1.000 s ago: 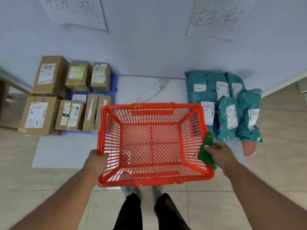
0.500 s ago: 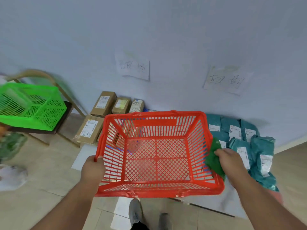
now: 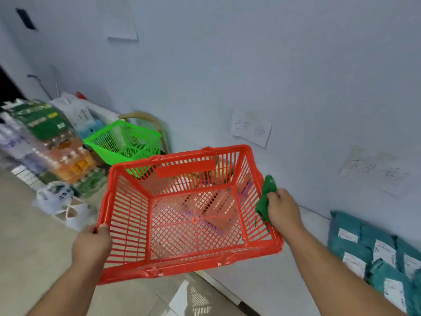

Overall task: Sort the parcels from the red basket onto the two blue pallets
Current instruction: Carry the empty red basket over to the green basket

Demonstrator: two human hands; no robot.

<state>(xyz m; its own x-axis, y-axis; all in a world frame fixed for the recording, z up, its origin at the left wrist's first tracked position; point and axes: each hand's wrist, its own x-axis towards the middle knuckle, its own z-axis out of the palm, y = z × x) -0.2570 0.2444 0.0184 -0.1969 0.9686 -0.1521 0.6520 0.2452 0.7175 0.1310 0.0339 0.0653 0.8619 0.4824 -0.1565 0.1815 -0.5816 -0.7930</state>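
Observation:
I carry the red basket [image 3: 189, 263] in front of me, lifted off the floor, with nothing inside it. My left hand [image 3: 91, 241] grips its left rim. My right hand [image 3: 281, 209] grips the right rim together with a crumpled green cloth [image 3: 265, 199]. Several teal bagged parcels [image 3: 376, 254] with white labels lie at the lower right by the wall. Cardboard parcels show only dimly through the basket's mesh. The blue pallets are hidden.
A green basket [image 3: 124, 142] sits on a wooden chair [image 3: 150, 122] behind the red one. Stacked drink packs [image 3: 57, 151] and white plastic bags [image 3: 61, 201] crowd the left. Two handwritten paper signs [image 3: 251, 131] hang on the wall.
The view has swung left and upward with the red basket raised; the cardboard parcels slid behind the basket, the teal parcels moved to the lower right. Both hands keep their grip.

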